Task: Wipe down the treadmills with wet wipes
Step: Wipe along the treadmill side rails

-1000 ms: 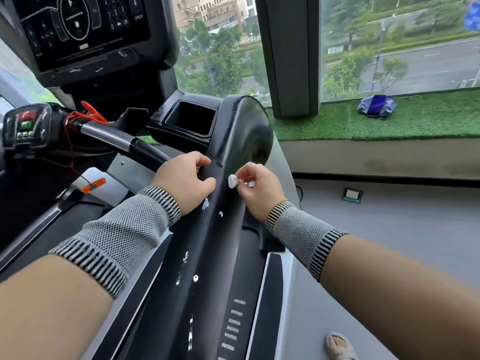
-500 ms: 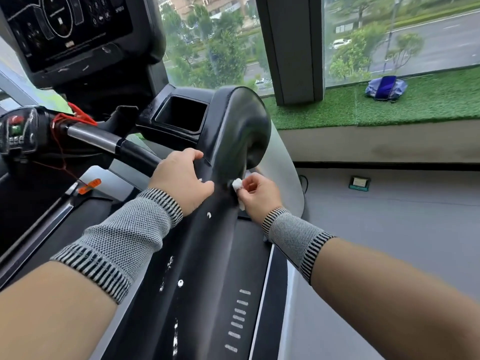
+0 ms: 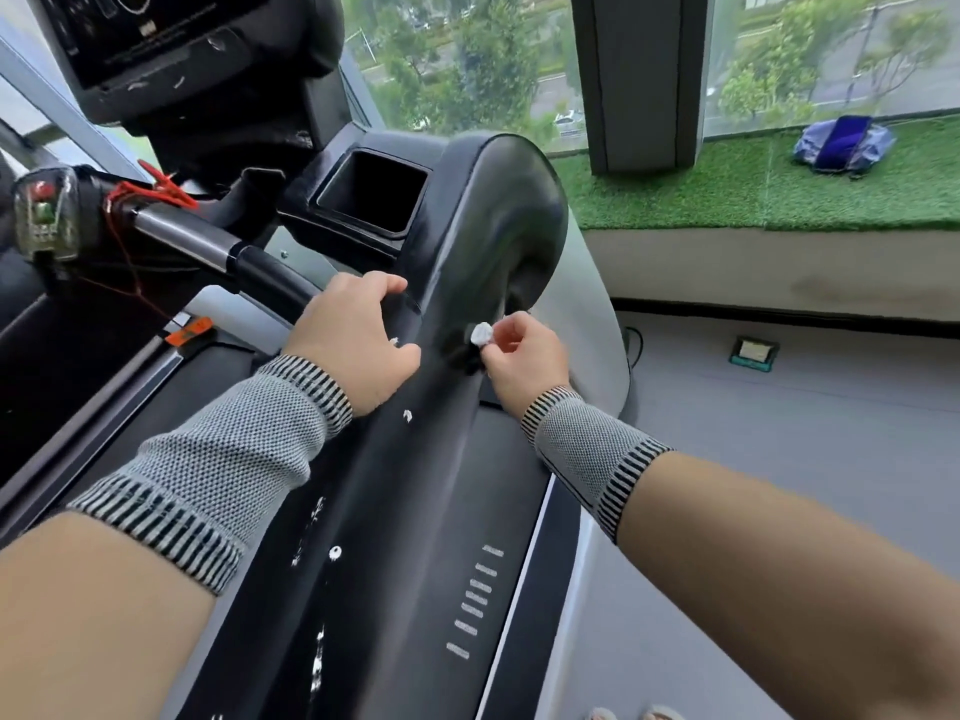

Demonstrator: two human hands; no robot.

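Note:
The treadmill's glossy black right side rail [image 3: 395, 501] runs from the bottom centre up to a rounded end [image 3: 509, 210]. My left hand [image 3: 353, 340] grips the rail's inner edge, fingers curled over it. My right hand [image 3: 524, 356] pinches a small balled-up white wet wipe [image 3: 481, 334] and holds it against the rail's outer side. White specks and smears dot the rail lower down [image 3: 317, 662].
The console [image 3: 171, 49] stands at upper left above a cup holder [image 3: 371, 197]. A silver-black handlebar [image 3: 208, 241] with a red cord and a control pod [image 3: 44, 215] lies left. A blue bag [image 3: 841, 142] sits on the artificial-grass ledge; grey floor at right.
My right hand with the wipe slid down to the rail's outer side, then came back up a little. The view tilted slightly downward. My left hand kept its grip on the rail.

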